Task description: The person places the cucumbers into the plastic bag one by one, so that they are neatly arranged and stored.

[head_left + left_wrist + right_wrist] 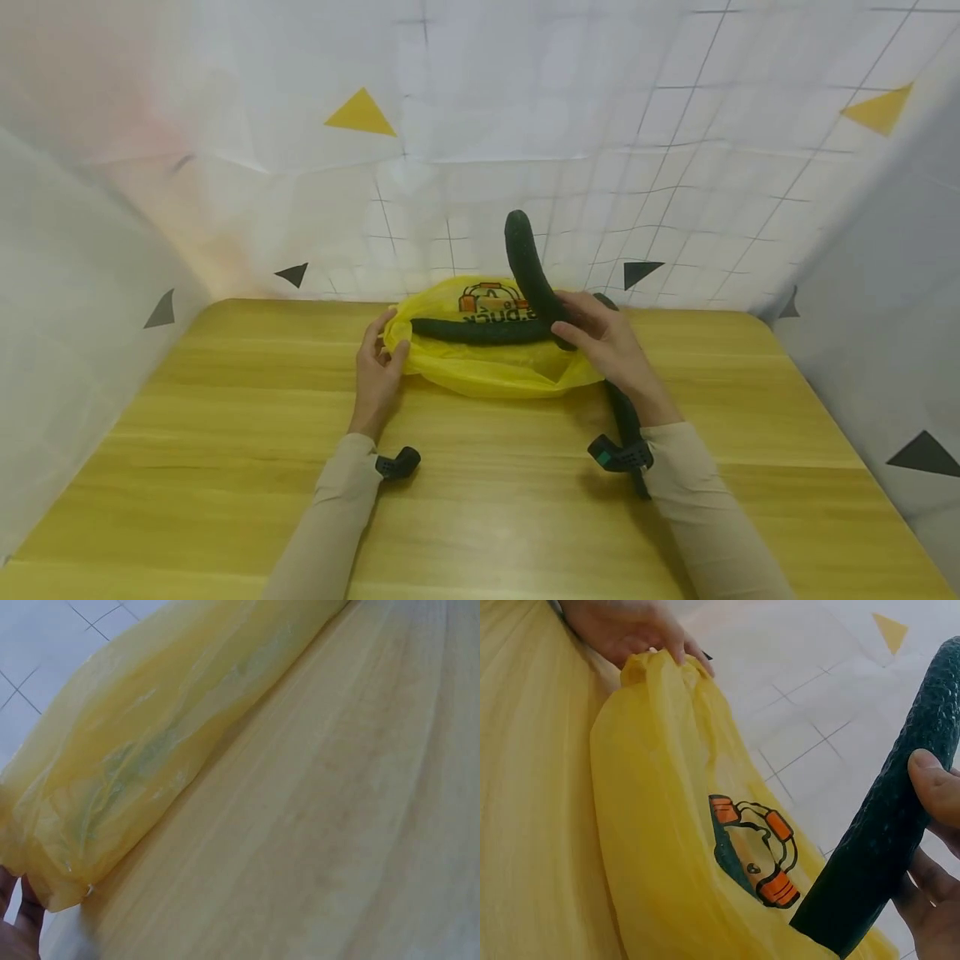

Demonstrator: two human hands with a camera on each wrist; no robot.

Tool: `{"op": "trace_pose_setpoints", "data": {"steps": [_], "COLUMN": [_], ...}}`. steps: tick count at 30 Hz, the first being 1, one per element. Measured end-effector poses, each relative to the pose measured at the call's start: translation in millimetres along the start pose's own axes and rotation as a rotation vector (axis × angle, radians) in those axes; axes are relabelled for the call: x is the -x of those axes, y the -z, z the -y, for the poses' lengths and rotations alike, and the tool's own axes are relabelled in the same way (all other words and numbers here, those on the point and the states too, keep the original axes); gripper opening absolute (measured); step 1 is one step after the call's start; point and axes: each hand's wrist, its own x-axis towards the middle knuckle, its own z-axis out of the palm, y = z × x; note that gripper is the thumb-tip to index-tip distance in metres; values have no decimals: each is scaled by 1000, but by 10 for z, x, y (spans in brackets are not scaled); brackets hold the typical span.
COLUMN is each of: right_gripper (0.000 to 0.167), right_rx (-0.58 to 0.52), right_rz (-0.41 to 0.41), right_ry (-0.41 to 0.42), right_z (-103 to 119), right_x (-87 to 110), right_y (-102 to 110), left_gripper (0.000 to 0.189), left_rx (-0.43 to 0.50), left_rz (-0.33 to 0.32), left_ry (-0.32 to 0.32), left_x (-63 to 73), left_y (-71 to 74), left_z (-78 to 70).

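A yellow plastic bag with a cartoon print lies on its side across the table. My left hand grips its bunched left end between thumb and fingers, as the right wrist view also shows. Inside, a dark green cucumber lies lengthwise; in the left wrist view it is a dim green shape through the plastic. My right hand holds a second cucumber near its lower end, tilted with the tip up and left, its lower end overlapping the bag. A third cucumber lies on the table under my right wrist, partly hidden.
The wooden table ends at a white sheet wall just behind the bag. White sheets also hang at both sides, marked with dark and yellow triangles. Each wrist carries a small black camera.
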Motion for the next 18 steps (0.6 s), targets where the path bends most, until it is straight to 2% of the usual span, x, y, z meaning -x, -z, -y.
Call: {"op": "trace_pose_setpoints", "data": {"steps": [6, 12, 18], "right_gripper": [44, 46, 46], "right_rx": [17, 135, 224], "right_rz": [20, 70, 103], "right_ry": [28, 73, 59], "right_z": [-53, -124, -168], "right_x": [-9, -10, 6], "right_y": [-26, -71, -123], "left_gripper": [51, 50, 50], "left_rx": [-4, -19, -1], "left_rz": [-2, -4, 6], "left_ry": [-3, 10, 3], "left_x": [8, 24, 32], "left_y": [3, 4, 0], "left_z": [-6, -11, -13]}}
